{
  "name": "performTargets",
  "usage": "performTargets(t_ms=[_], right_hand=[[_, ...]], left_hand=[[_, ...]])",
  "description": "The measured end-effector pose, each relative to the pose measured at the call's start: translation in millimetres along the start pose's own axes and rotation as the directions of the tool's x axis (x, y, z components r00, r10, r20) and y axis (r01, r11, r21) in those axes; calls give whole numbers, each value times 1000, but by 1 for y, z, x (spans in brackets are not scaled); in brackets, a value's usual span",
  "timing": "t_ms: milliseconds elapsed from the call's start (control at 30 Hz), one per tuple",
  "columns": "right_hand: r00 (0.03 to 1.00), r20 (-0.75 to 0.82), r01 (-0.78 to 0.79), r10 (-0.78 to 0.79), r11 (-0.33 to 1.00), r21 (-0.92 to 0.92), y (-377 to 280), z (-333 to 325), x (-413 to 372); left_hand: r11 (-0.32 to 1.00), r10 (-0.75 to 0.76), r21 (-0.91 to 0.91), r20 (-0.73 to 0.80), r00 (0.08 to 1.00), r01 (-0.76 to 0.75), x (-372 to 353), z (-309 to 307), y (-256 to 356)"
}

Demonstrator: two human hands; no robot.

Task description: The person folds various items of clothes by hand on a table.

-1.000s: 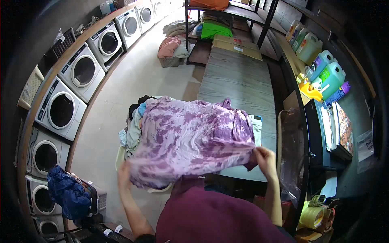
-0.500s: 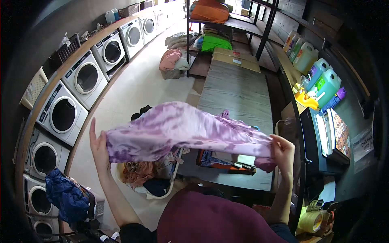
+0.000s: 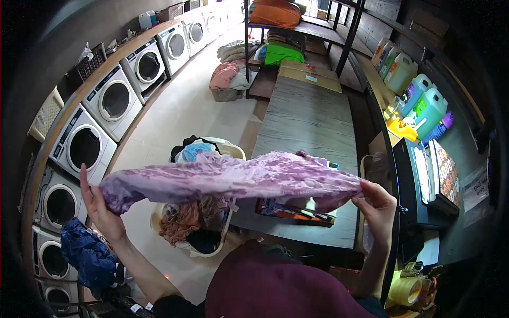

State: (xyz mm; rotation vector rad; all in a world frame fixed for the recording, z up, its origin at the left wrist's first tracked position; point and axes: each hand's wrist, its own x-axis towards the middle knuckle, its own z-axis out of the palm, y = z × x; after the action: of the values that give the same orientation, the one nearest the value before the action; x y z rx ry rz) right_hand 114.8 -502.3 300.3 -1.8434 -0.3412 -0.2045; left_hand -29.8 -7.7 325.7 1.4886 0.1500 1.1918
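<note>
Both arms were raised and spread wide in front of the chest, the two grips well apart and at about the same height. The left grip [image 3: 102, 205] stood palm inward with its fingers [image 3: 84, 180] stretched straight up, the thumb side closed on one end of the purple cloth [image 3: 233, 177]. The right grip [image 3: 379, 204] curled its fingers over the other end. Both forearms were bare and rose from below, elbows bent.

Washers [image 3: 114, 100] lining one wall, pale floor [image 3: 185, 114], long wooden table [image 3: 310, 119], perhaps metal shelving [image 3: 347, 40]
</note>
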Motion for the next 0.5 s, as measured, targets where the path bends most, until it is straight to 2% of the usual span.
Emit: performTargets(t_ms=[33,100,133,167,200,267,300,333,367,400,433,467,500], right_hand=[[994,3,110,-111,983,-145,7,3,1],[973,40,219,-229,844,-490,16,10,8],[951,60,283,-303,778,-561,29,13,18],[931,91,335,-353,731,-595,44,13,33],[927,119,351,-355,713,-607,58,10,52],[893,63,379,-445,670,-639,83,3,104],[884,23,378,-467,686,-622,83,-2,129],[856,-38,389,-516,691,-609,67,-5,150],[855,-135,369,-501,770,-520,57,-12,169],[869,-216,343,-445,857,-384,33,-16,177],[830,-268,425,-490,865,-266,12,-23,185],[820,-367,417,-440,897,-143,-9,-26,185],[829,-463,415,-314,900,133,-25,-24,176]], left_hand=[[999,-8,-32,-24,1000,7,1,0,-2],[996,-24,-91,-71,997,18,11,8,-4],[999,-26,35,-14,1000,27,26,1,-22],[979,31,201,73,997,-45,40,0,-44],[937,-70,349,190,979,-1,59,-4,-66],[875,-76,479,275,958,-68,95,19,-92],[869,36,459,315,948,-186,112,32,-98],[887,55,423,301,952,-185,126,44,-93],[898,167,356,264,950,-257,140,55,-85],[942,153,266,195,969,-202,144,67,-64],[963,164,186,162,973,-194,143,77,-40],[976,176,104,128,976,-189,142,87,-16],[973,220,41,126,967,-226,135,92,3]])
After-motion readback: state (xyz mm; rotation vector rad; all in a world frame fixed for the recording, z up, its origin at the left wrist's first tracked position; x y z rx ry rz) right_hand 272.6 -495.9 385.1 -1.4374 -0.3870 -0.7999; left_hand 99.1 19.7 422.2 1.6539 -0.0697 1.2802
